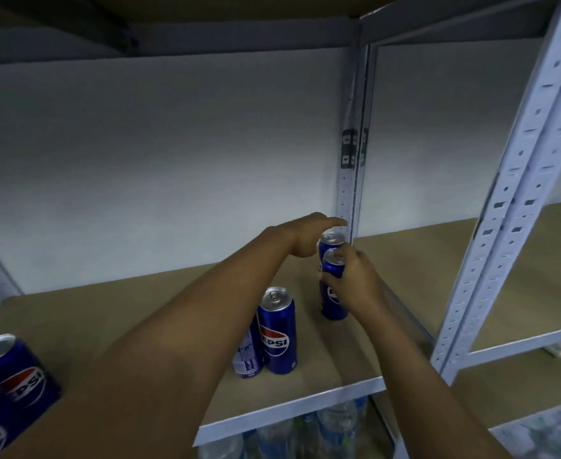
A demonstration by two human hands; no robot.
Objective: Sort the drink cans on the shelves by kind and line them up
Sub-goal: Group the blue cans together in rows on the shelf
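**Two cans at the back corner, one in hand: notes on seating the row**

Noted: right hand (350, 282) wrapped round the upper body of a tall slim blue Pepsi can with a silver top (333, 293), fingers curled about the wall, can upright and apparently standing on the tan board shelf (146, 313) near the right edge. Directly behind it, a second slim blue can (330, 242), just beside the grey perforated steel upright (347, 207) at the rear corner. Left hand (309, 235) flat, fingers straight and holding nothing, lying beside that rear can; contact cannot be confirmed.

Further forward, two more slim blue cans side by side: one logo-forward (278, 332), one turned to its printed back panel (247, 354), partly hidden by the left forearm. Also present at lower left: more blue Pepsi cans (11, 369), well apart from the corner.

Judged: step in hand is seating the gripped can in front of the rear one to start a front-to-back row.

Recommended:
- Keep the can upright; slide rather than lift, given a tall narrow body prone to tipping.
- Steady the rear can with the flat left hand while closing the gap.
- Stop on light contact, logo turned outward, before releasing.
- Bring the forward pair in next, in the same line.
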